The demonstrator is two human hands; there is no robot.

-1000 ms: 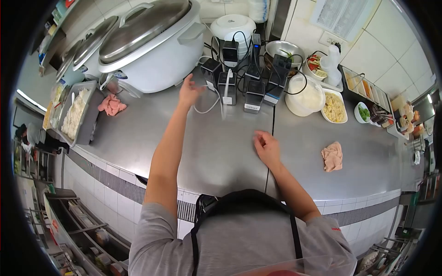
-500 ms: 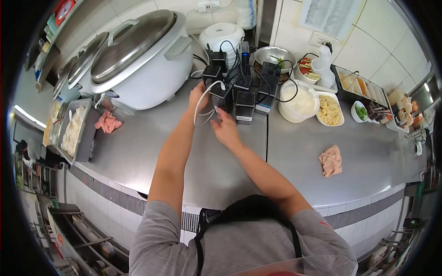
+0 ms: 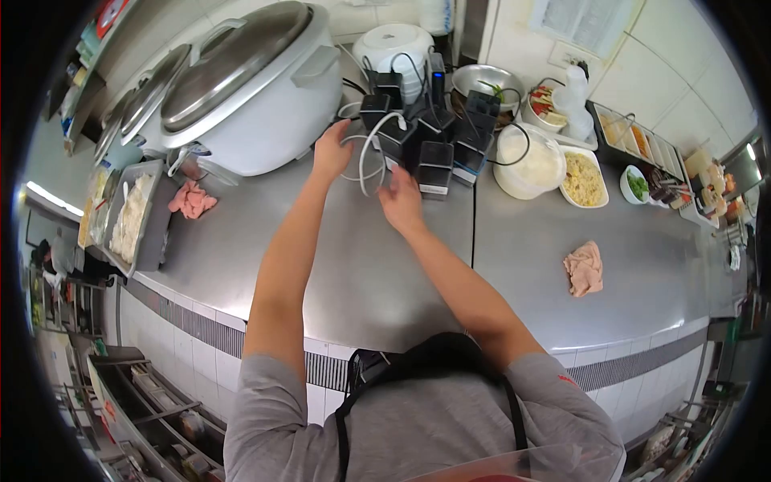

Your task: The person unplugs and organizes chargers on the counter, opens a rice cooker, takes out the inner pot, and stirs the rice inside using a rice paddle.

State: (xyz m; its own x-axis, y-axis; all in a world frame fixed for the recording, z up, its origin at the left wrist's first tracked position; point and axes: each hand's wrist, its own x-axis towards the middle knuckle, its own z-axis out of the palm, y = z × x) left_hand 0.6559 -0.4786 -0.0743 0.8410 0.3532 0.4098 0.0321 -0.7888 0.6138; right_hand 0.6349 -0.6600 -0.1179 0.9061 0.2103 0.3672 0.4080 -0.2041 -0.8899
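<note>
A cluster of black box-shaped devices (image 3: 436, 166) with cables stands at the back middle of the steel counter. From one of them a white cable (image 3: 366, 154) loops down between my two hands. To the left of the cluster is my left hand (image 3: 331, 151), its fingers apart and nothing held, with the cable loop to its right. My right hand (image 3: 401, 201) is in front of the cluster, open, fingertips close to the lower edge of the front-left black device (image 3: 393, 147) and beside the cable.
Large rice cookers (image 3: 257, 104) fill the back left, near a grey tub (image 3: 148, 217) of white food and a pink cloth (image 3: 192, 199). Rightward are a white bucket (image 3: 526, 181), a yellow food tray (image 3: 584, 178), a bowl of greens (image 3: 634, 185) and another cloth (image 3: 584, 268).
My left hand has come away from the black devices, moving left with its fingers spreading. My right hand has drawn slightly off the front device. The view has shifted a little.
</note>
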